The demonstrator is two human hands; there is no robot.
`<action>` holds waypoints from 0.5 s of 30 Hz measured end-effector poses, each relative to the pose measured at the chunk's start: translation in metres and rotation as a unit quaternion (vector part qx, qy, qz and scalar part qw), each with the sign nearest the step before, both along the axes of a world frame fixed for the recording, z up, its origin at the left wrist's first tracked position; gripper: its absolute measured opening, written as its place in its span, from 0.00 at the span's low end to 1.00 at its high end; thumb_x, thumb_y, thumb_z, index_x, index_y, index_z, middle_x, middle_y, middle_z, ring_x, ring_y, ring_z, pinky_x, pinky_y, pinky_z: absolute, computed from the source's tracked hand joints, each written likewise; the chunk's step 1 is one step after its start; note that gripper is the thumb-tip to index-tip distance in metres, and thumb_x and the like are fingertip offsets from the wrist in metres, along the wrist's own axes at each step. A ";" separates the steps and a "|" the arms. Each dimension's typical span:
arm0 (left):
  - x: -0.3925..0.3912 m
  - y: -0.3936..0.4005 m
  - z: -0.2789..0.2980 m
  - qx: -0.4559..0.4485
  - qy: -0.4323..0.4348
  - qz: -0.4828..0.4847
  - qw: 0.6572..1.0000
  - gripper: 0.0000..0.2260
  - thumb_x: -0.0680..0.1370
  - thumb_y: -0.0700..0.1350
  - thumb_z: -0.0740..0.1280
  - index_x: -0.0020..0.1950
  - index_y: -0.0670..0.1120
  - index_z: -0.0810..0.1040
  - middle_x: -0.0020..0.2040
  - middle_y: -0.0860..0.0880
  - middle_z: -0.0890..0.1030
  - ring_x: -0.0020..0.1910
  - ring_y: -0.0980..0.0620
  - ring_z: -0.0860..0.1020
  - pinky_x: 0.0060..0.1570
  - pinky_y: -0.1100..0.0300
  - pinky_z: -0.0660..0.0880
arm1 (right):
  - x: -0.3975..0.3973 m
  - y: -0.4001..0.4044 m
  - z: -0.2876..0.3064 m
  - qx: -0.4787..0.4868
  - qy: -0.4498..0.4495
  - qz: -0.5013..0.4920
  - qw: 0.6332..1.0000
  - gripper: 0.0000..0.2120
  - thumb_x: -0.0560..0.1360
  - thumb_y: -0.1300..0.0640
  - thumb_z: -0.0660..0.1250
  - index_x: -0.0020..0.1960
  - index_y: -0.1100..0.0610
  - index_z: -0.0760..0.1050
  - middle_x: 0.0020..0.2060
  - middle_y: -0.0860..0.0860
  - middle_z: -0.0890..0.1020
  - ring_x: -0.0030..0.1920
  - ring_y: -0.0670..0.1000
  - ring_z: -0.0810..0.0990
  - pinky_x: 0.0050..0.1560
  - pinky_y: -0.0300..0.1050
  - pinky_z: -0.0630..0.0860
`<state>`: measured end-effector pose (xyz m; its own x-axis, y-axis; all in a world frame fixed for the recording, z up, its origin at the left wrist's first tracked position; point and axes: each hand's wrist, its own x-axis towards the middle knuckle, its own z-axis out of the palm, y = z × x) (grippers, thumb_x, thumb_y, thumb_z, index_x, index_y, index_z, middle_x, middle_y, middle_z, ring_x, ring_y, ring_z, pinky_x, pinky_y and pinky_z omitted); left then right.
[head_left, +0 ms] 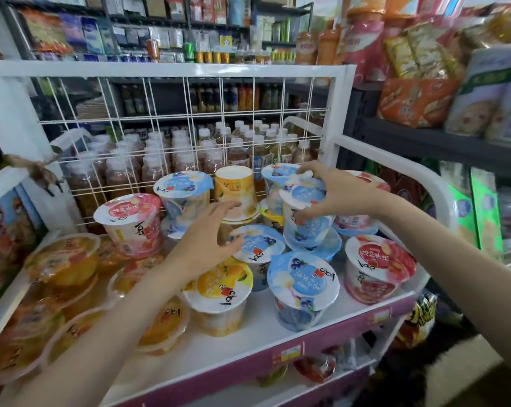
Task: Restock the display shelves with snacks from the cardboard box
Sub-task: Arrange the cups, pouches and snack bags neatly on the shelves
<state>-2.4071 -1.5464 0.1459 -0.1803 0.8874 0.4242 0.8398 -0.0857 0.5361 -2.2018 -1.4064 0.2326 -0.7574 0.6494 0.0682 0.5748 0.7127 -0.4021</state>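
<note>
Right hand (pixel 341 191) grips a blue cup (pixel 307 218) stacked on another; left hand (pixel 208 239) open, holding nothing, beside 1 low blue cup (pixel 258 245). Risk: stack topples if set off-centre.

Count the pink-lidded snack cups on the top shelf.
3 pink-lidded cups: one back left, one front right, one partly hidden behind the right hand, which holds a blue-lidded cup. Others may be hidden.

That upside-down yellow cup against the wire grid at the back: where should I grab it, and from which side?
Grip the upside-down yellow cup round its narrow upturned base, coming down from above. The wire grid blocks the rear, a blue-lidded cup crowds its left, and its wide rim sits low among other cups.
</note>
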 end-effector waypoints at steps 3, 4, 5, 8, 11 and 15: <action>0.003 -0.008 0.008 0.005 -0.125 -0.026 0.992 0.28 0.71 0.47 0.72 0.65 0.60 0.61 0.62 0.58 0.67 0.60 0.62 0.68 0.50 0.78 0.66 | -0.009 -0.018 0.000 -0.106 0.124 -0.010 0.987 0.33 0.69 0.42 0.71 0.68 0.46 0.59 0.59 0.51 0.70 0.58 0.56 0.74 0.51 0.49 0.75; 0.004 -0.009 0.011 0.008 -0.185 -0.039 0.982 0.29 0.70 0.45 0.72 0.64 0.60 0.62 0.61 0.59 0.68 0.58 0.62 0.70 0.48 0.76 0.69 | -0.015 -0.025 -0.002 -0.153 0.147 -0.007 0.977 0.32 0.69 0.41 0.70 0.67 0.46 0.60 0.60 0.52 0.72 0.57 0.55 0.75 0.50 0.48 0.75; 0.006 -0.012 0.015 0.012 -0.240 -0.052 0.969 0.29 0.69 0.44 0.73 0.64 0.58 0.62 0.60 0.59 0.69 0.56 0.62 0.72 0.46 0.74 0.72 | -0.023 -0.031 -0.006 -0.202 0.161 0.000 0.966 0.31 0.68 0.40 0.70 0.66 0.45 0.61 0.61 0.52 0.73 0.57 0.54 0.75 0.51 0.48 0.75; 0.009 -0.021 0.023 0.032 -0.346 -0.054 0.936 0.30 0.66 0.48 0.77 0.63 0.55 0.66 0.58 0.52 0.74 0.52 0.57 0.79 0.48 0.64 0.78 | -0.049 -0.042 -0.024 -0.322 0.205 0.021 0.924 0.28 0.66 0.36 0.68 0.60 0.47 0.67 0.59 0.53 0.76 0.57 0.54 0.78 0.59 0.58 0.75; 0.007 -0.029 0.031 0.074 -0.384 0.024 0.920 0.29 0.68 0.42 0.75 0.63 0.50 0.66 0.54 0.48 0.75 0.47 0.55 0.78 0.42 0.64 0.78 | -0.060 -0.046 -0.032 -0.331 0.230 0.033 0.914 0.15 0.76 0.45 0.63 0.58 0.53 0.70 0.55 0.56 0.78 0.53 0.55 0.80 0.58 0.58 0.76; -0.006 -0.026 0.044 0.038 -0.166 0.099 0.980 0.30 0.67 0.51 0.75 0.64 0.54 0.63 0.56 0.52 0.70 0.54 0.55 0.71 0.46 0.61 0.71 | -0.052 -0.039 -0.031 -0.206 0.167 0.034 0.964 0.17 0.76 0.58 0.66 0.63 0.56 0.66 0.47 0.57 0.82 0.44 0.52 0.81 0.49 0.48 0.80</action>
<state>-2.4133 -1.5725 0.1896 -0.4848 0.7895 0.3764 0.6245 0.0112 0.7810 -2.2540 -1.4455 0.2012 -0.7797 0.6230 0.0633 0.3214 0.4849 -0.8134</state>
